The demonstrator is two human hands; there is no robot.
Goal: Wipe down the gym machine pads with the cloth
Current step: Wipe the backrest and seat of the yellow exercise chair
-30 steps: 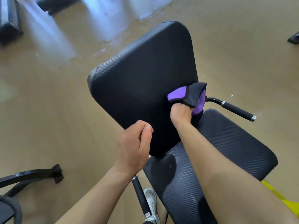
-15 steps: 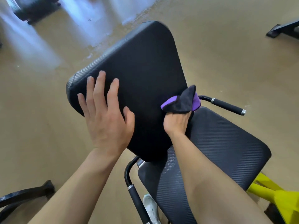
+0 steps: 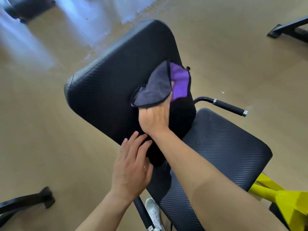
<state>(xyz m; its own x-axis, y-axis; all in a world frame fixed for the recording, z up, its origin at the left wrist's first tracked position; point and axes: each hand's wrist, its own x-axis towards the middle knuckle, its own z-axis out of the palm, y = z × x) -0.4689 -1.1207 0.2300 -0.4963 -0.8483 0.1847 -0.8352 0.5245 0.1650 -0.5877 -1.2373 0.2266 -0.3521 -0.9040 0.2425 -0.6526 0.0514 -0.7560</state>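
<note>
A black ribbed back pad (image 3: 106, 84) stands tilted in the middle of the view, above a black seat pad (image 3: 225, 147). My right hand (image 3: 154, 119) presses a purple and dark grey cloth (image 3: 160, 87) against the right part of the back pad, fingers hidden under the cloth. My left hand (image 3: 131, 165) lies flat with fingers spread on the back pad's lower near corner, holding nothing.
Black handles stick out at the right (image 3: 228, 105) and below the seat (image 3: 143, 214). A yellow frame (image 3: 286, 205) is at the lower right. Black machine feet stand at the lower left (image 3: 28, 200) and upper right (image 3: 290, 30). A white shoe (image 3: 154, 214) is on the tan floor.
My left hand slid from the back pad's upper left down to its lower near corner. My right hand moved the cloth up and left onto the pad's face.
</note>
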